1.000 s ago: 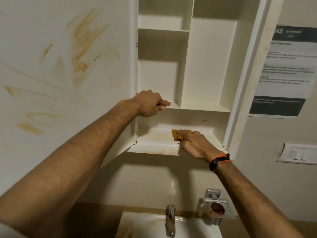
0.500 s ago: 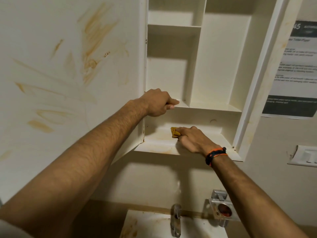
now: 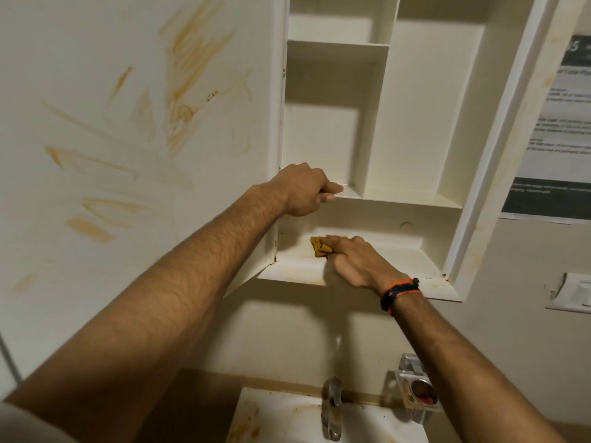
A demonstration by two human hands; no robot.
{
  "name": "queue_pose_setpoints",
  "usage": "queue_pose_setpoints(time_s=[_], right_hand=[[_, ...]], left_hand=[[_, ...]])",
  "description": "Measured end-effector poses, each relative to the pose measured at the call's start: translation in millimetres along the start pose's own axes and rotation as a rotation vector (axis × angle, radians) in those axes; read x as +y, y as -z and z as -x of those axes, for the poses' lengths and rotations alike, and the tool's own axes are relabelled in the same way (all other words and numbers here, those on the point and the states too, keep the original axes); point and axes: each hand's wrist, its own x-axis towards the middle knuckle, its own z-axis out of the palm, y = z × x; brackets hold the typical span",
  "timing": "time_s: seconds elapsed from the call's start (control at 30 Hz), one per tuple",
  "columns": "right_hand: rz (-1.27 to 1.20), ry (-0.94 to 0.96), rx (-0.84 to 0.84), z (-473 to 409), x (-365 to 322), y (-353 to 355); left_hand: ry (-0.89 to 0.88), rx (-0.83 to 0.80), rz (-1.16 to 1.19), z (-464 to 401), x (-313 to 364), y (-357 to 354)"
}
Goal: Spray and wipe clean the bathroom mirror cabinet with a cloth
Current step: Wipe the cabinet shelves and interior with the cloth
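The cabinet (image 3: 415, 123) hung open on the wall, its door (image 3: 144, 123) swung out to the left. The left hand (image 3: 302, 193) gripped the front edge of the middle shelf (image 3: 399, 198) at its left end. Below, the right hand (image 3: 355, 260) pressed a cloth (image 3: 318, 246) onto the bottom shelf (image 3: 294, 270). Beneath the cabinet stood a sink (image 3: 281, 420) with a tap (image 3: 332, 407); a notice (image 3: 556, 139) and a switch (image 3: 572, 294) were on the wall to the right.
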Motion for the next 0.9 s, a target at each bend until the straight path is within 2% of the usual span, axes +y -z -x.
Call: queue_pose_setpoints(time_s=[0.13, 0.4, 0.7, 0.9], right_hand=[[0.053, -0.02, -0.009, -8, -11, -3], [0.05, 0.127, 0.094, 22, -10, -18], [0.005, 0.042, -0.022, -25, -16, -14], [-0.008, 0.164, 0.084, 12, -25, -23]], left_hand=[[0.008, -0.008, 0.003, 1, 1, 0], [-0.001, 0.003, -0.001, 0, 0, -2], [-0.005, -0.014, -0.015, 0, 0, 0], [-0.004, -0.019, -0.007, 1, 2, 2]])
